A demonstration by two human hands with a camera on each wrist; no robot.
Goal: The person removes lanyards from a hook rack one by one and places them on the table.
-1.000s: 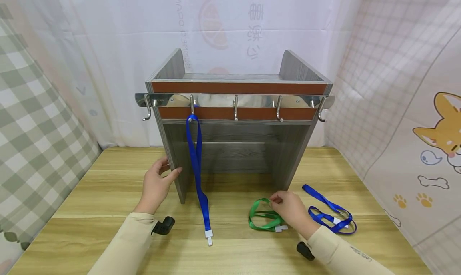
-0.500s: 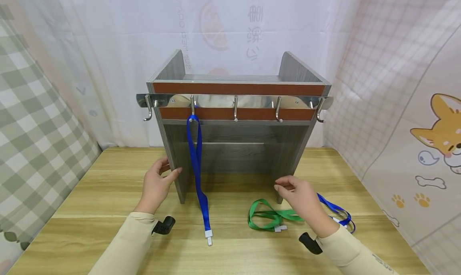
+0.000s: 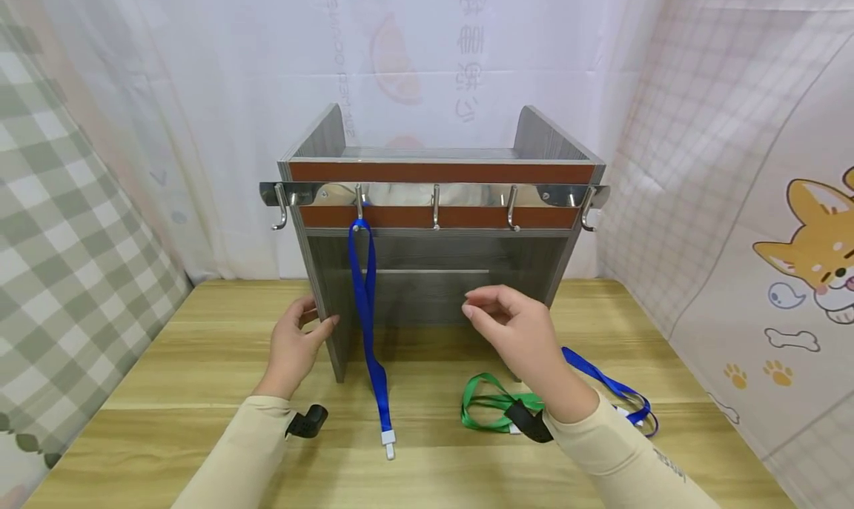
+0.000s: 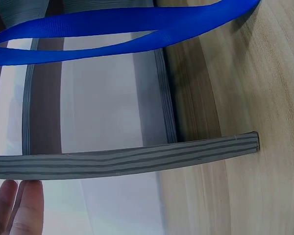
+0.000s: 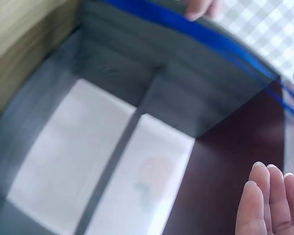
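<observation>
A grey wooden rack carries a metal hook rail across its front. My left hand grips the rack's left side panel, thumb on its front edge and fingers on the outer face; in the left wrist view two fingers show against the panel. From the second hook hangs a blue lanyard with a white clip, right of that hand. My right hand is in the air before the rack's right half, fingers bent loosely, nothing between them. Below it on the table lies a green lanyard, partly behind the wrist.
Another blue lanyard lies on the wooden table to the right, partly hidden by the right forearm. Black wrist cameras sit under both sleeves. White and checked cloths surround the table. The other hooks hold nothing.
My right hand has left the green lanyard, moved right, then up and left to before the rack. The left hand keeps its grip on the panel. The head view has shifted slightly.
</observation>
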